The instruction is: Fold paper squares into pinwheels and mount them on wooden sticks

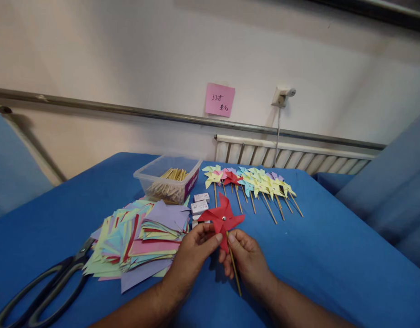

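A red paper pinwheel (pixel 219 218) with a metal pin at its centre is held up over the blue table (pixel 333 255). My left hand (pixel 192 255) pinches its lower left blade between thumb and fingers. My right hand (pixel 246 259) is closed round the pinwheel's wooden stick (pixel 236 273), just under the paper. Both hands sit near the table's front edge.
A pile of coloured paper squares (pixel 141 237) lies to the left, with black scissors (pixel 42 291) beside it. A clear plastic box of wooden sticks (pixel 169 180) stands behind. Small white boxes (pixel 199 202) lie nearby. A row of finished pinwheels (pixel 258 184) lies at the back.
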A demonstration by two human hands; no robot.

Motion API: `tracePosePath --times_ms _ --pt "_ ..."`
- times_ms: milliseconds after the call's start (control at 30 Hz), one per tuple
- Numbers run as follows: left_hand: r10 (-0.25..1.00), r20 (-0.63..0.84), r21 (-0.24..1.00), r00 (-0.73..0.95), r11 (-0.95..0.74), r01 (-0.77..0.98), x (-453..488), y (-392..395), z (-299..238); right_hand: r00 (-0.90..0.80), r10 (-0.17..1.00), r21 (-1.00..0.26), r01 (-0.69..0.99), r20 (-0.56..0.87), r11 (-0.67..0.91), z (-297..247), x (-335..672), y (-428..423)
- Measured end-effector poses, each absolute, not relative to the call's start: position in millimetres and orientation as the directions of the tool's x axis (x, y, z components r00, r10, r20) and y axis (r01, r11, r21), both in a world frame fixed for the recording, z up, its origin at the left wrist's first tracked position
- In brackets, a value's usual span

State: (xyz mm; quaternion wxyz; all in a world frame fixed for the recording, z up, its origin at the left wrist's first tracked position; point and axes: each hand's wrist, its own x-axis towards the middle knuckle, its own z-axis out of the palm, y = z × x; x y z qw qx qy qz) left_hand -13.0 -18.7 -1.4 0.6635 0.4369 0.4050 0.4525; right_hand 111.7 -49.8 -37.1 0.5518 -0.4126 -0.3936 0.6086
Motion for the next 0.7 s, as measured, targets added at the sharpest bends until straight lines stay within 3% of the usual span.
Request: tracePosePath --times_ms 100,300,700 --pt "0.919 -0.138 0.954 0.37 0.223 -0.199 -12 -18 -5 -0.078 0.994 -0.942 -0.321 -0.075 -0.096 -37 110 -51" --pt "0.971 -0.078 0.993 0.228 0.096 -0.072 -17 -12 -9 -0.101 0.989 -0.929 -0.346 -0.106 -0.134 -41 108 -49" --pt "0.974 -0.026 0.998 0.226 0.039 -0.05 -16 -12 -11 -0.104 0.99 -0.921 -0.369 -0.092 -0.125 -44 109 -48"
